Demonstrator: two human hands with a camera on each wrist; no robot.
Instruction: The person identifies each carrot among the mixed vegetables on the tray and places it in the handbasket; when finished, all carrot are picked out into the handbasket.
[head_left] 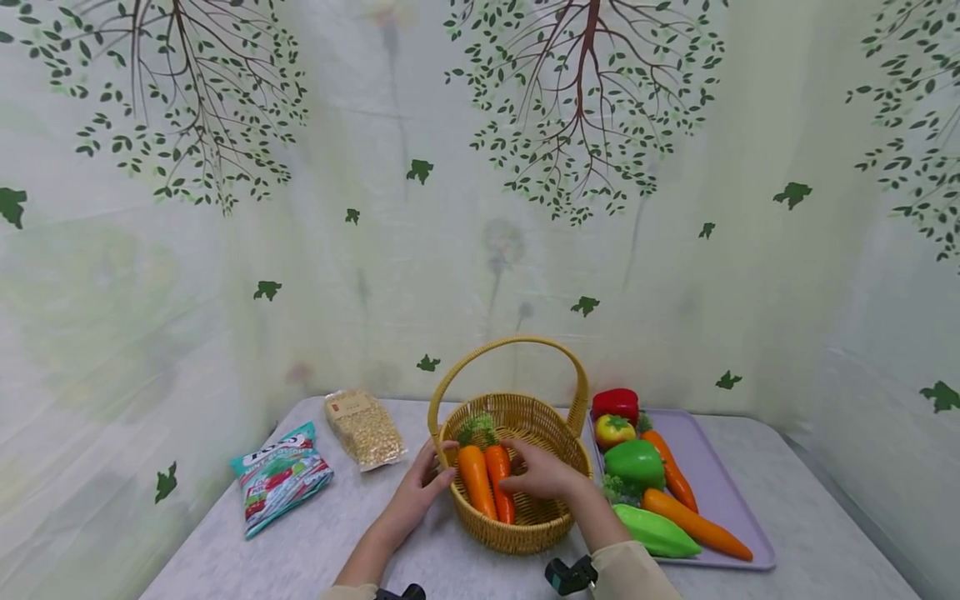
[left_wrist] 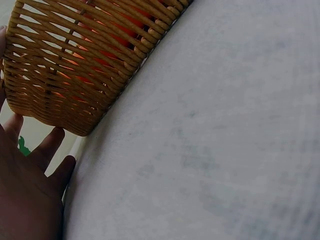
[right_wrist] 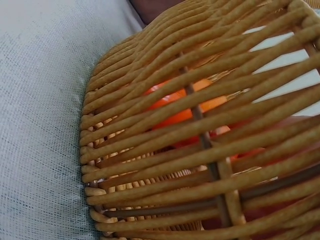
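Note:
In the head view, a round wicker basket (head_left: 517, 537) with a tall arched handle stands on the table. Two carrots with green tops lie in it side by side, a left carrot (head_left: 477, 479) and a right carrot (head_left: 500, 483). My right hand (head_left: 551, 475) reaches in over the basket's right side, its thumb and forefinger on the right carrot. At the left rim is my left hand (head_left: 412, 492), its spread fingers touching the wicker from outside. The right wrist view shows the carrots only through the weave, and the right fingers are mostly hidden there.
Right of the basket, a lilac tray (head_left: 723, 467) bears a red pepper (head_left: 615, 403), a green pepper (head_left: 634, 464), a light-green ridged vegetable (head_left: 654, 531), more carrots (head_left: 697, 525) and other produce. To the left lie a teal snack bag (head_left: 283, 479) and a clear grain packet (head_left: 365, 427).

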